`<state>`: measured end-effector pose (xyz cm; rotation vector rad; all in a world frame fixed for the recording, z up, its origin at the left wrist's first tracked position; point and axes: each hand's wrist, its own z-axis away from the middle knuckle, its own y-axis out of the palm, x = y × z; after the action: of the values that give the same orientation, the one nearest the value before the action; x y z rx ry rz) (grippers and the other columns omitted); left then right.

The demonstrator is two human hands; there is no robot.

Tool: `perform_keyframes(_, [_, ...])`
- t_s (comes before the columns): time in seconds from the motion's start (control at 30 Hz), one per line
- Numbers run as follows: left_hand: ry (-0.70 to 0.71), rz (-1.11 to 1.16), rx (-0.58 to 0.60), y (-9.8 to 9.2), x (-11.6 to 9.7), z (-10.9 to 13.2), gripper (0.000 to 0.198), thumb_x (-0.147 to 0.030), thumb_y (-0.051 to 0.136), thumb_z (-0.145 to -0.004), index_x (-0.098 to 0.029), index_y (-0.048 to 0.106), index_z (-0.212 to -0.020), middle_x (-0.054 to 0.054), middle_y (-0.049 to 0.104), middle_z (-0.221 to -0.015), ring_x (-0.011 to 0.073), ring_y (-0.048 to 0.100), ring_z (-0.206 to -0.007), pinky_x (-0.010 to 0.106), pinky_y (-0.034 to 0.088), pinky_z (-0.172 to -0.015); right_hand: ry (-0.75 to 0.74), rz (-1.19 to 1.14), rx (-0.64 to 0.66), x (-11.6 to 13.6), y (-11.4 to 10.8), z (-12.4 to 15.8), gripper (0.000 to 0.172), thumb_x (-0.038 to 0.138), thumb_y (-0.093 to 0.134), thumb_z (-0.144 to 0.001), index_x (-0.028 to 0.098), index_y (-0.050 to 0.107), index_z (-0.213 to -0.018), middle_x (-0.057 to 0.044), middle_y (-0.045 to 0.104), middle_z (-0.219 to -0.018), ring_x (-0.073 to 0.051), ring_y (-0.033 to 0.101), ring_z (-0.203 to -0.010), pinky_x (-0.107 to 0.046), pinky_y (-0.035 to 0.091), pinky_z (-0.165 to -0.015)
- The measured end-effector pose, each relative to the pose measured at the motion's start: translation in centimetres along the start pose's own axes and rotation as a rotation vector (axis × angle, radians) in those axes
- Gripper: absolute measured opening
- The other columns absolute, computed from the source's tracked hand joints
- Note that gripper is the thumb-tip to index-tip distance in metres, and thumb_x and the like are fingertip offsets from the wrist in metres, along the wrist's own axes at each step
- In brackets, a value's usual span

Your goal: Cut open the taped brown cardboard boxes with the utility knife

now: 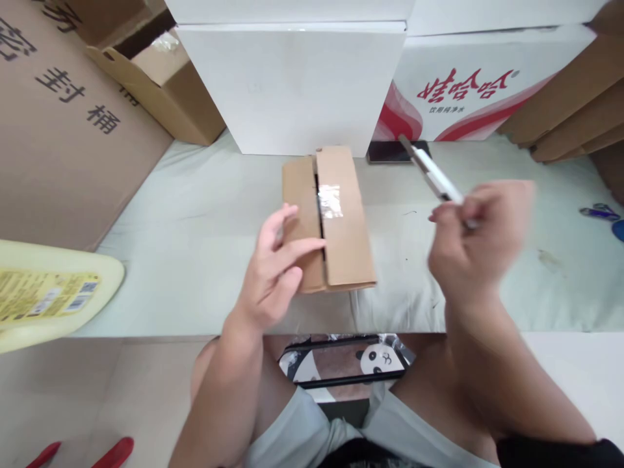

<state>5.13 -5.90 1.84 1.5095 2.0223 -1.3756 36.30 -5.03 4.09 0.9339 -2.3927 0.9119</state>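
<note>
On the pale green cloth lies a small brown cardboard box (346,250), its two top flaps closed with a narrow dark gap between them. A patch of clear tape (330,201) shows on the right flap near that gap. My left hand (275,273) touches the left flap with fingers apart, the index fingertip at the gap. To the right of the box, my right hand (472,240) is closed around a white box cutter (436,172), slightly blurred. The blade end points up and left, held apart from the box.
White cartons (297,84) stand behind the box, with a dark phone (390,152) at their foot. Large brown cartons (63,130) rise on the left. A pale yellow bottle (58,292) is at the left edge. Purple-handled scissors (599,212) lie far right.
</note>
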Motion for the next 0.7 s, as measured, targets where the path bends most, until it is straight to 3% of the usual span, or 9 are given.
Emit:
perform_keyframes(0.1, [-0.177,0.036,-0.11,-1.8,1.4,0.4,0.041,-0.064,0.053,-0.097,-0.028,0.068,-0.11,0.009,0.055,-0.151,0.0344,0.051,-0.146,0.053,0.044,-0.121,0.02,0.153,0.031,-1.9,6.0,-0.3,0.019,0.01,0.055,-0.082,0.025,0.043,-0.079,-0.004,0.046,-0.085,-0.022,0.051,-0.086,-0.038,0.047,-0.074])
perform_keyframes(0.17, [-0.348,0.055,-0.207,-2.5,2.8,0.9,0.052,-0.074,0.049,-0.094,-0.026,0.064,-0.108,0.009,0.067,-0.137,0.0332,0.062,-0.132,0.05,0.052,-0.111,0.125,0.181,0.149,-3.0,7.4,0.6,0.017,0.011,0.056,-0.078,0.024,0.045,-0.08,-0.005,0.046,-0.09,-0.021,0.051,-0.083,-0.038,0.048,-0.073])
perform_keyframes(0.27, [-0.531,-0.03,-0.309,-2.9,4.6,1.3,0.062,-0.078,0.042,-0.094,-0.024,0.066,-0.11,0.008,0.075,-0.117,0.0324,0.069,-0.117,0.054,0.054,-0.106,0.251,0.21,0.265,-3.8,7.4,1.9,0.012,0.015,0.057,-0.077,0.023,0.05,-0.081,-0.008,0.049,-0.095,-0.022,0.053,-0.083,-0.042,0.05,-0.077])
perform_keyframes(0.37, [-0.49,-0.125,-0.35,-3.0,5.4,1.2,0.062,-0.078,0.053,-0.09,-0.024,0.071,-0.114,0.007,0.071,-0.129,0.0322,0.063,-0.132,0.052,0.051,-0.113,0.231,0.24,0.33,-3.3,7.1,2.0,0.004,0.02,0.059,-0.078,0.021,0.059,-0.082,-0.01,0.055,-0.096,-0.027,0.057,-0.091,-0.048,0.05,-0.085])
perform_keyframes(0.47, [-0.395,-0.081,-0.378,-2.7,5.4,1.0,0.061,-0.076,0.061,-0.088,-0.025,0.071,-0.119,0.007,0.067,-0.137,0.0327,0.06,-0.136,0.049,0.052,-0.114,0.175,0.099,0.524,-2.6,7.1,1.7,0.01,0.022,0.059,-0.08,0.021,0.069,-0.082,-0.01,0.065,-0.093,-0.028,0.063,-0.093,-0.05,0.051,-0.092])
perform_keyframes(0.57, [-0.283,0.083,-0.307,-2.3,5.5,1.3,0.079,-0.086,0.056,-0.084,-0.025,0.062,-0.133,0.01,0.069,-0.135,0.0356,0.065,-0.129,0.052,0.055,-0.11,0.162,-0.23,0.733,-2.7,7.1,1.8,0.028,0.031,0.061,-0.087,0.024,0.074,-0.111,-0.01,0.074,-0.115,-0.03,0.068,-0.111,-0.051,0.051,-0.104])
perform_keyframes(0.63, [-0.221,0.131,-0.25,-2.0,5.7,1.6,0.092,-0.089,0.063,-0.075,-0.026,0.054,-0.141,0.014,0.065,-0.139,0.0373,0.062,-0.134,0.055,0.051,-0.114,0.213,-0.457,0.782,-3.1,7.2,2.2,0.055,0.042,0.063,-0.091,0.03,0.056,-0.145,-0.01,0.066,-0.142,-0.03,0.061,-0.134,-0.052,0.047,-0.114])
perform_keyframes(0.7, [-0.221,0.091,-0.237,-1.8,5.8,1.8,0.098,-0.086,0.073,-0.068,-0.028,0.049,-0.143,0.016,0.062,-0.142,0.0376,0.057,-0.139,0.056,0.046,-0.119,0.291,-0.59,0.827,-3.5,7.3,2.6,0.079,0.052,0.065,-0.092,0.036,0.032,-0.162,-0.009,0.053,-0.157,-0.029,0.05,-0.148,-0.053,0.043,-0.12])
